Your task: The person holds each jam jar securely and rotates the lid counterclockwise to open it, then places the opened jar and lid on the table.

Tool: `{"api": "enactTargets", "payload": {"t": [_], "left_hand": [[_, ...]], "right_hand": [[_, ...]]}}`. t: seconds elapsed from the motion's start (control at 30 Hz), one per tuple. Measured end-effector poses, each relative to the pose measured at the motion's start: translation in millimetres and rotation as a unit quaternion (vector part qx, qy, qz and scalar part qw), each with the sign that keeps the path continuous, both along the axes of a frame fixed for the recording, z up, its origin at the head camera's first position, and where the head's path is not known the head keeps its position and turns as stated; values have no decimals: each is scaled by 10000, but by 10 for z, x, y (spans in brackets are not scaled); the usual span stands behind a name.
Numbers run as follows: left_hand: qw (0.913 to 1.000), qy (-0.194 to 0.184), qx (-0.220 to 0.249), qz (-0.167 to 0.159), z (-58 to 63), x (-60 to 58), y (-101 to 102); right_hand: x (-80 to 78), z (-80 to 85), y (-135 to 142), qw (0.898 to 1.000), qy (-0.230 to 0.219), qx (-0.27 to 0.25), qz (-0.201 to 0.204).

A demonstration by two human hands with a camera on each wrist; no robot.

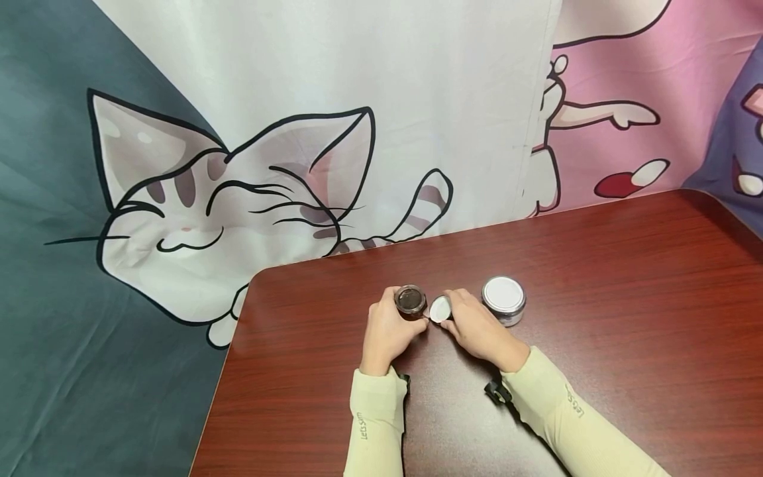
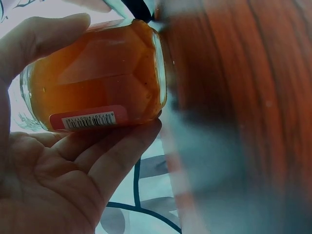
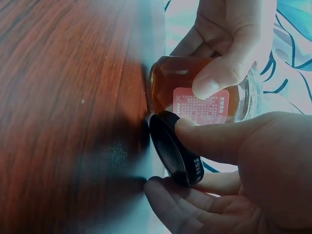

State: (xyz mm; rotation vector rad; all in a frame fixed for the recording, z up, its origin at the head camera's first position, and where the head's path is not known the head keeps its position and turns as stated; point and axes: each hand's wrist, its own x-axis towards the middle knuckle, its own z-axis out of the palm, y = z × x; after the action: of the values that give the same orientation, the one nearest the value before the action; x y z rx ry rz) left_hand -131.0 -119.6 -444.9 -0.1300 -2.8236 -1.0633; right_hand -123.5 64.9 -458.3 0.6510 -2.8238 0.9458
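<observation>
My left hand (image 1: 386, 333) grips a glass jar (image 1: 410, 301) with its mouth uncovered. In the left wrist view the jar (image 2: 97, 78) holds orange-amber contents and has a red label with a barcode; thumb and fingers lie on opposite sides of it. Close to its right, my right hand (image 1: 479, 329) pinches a round lid (image 1: 440, 309) between thumb and fingers. The lid's pale inner side faces up in the head view; in the right wrist view its black rim (image 3: 195, 168) carries pale lettering. The lid is low by the jar's base; whether they touch, I cannot tell.
A wide, low jar (image 1: 504, 299) with a white top stands to the right of the right hand. Everything is on a reddish-brown wooden table (image 1: 626, 318). Behind the table hangs a cloth (image 1: 465, 99) printed with a cartoon cat.
</observation>
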Motion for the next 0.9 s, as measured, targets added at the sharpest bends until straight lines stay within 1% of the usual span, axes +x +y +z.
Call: {"api": "enactTargets", "payload": {"t": [0.23,0.53,0.77,0.9], "left_hand": [[10000,-4,38,-27,-5,2,-9],[10000,-69,62,-23,12,2,-13],[9999,-27,91,-36,20,-3,-20],[9999,-40,123,-37,18,-1,-16]], "right_hand": [[-1,-13,11,10000,22,59,2],[-1,-12,13,9998,-57,195,-35],[-7,-15,6,9998,44,171,-27],[-2,-15,1,9998,28,215,-42]]}}
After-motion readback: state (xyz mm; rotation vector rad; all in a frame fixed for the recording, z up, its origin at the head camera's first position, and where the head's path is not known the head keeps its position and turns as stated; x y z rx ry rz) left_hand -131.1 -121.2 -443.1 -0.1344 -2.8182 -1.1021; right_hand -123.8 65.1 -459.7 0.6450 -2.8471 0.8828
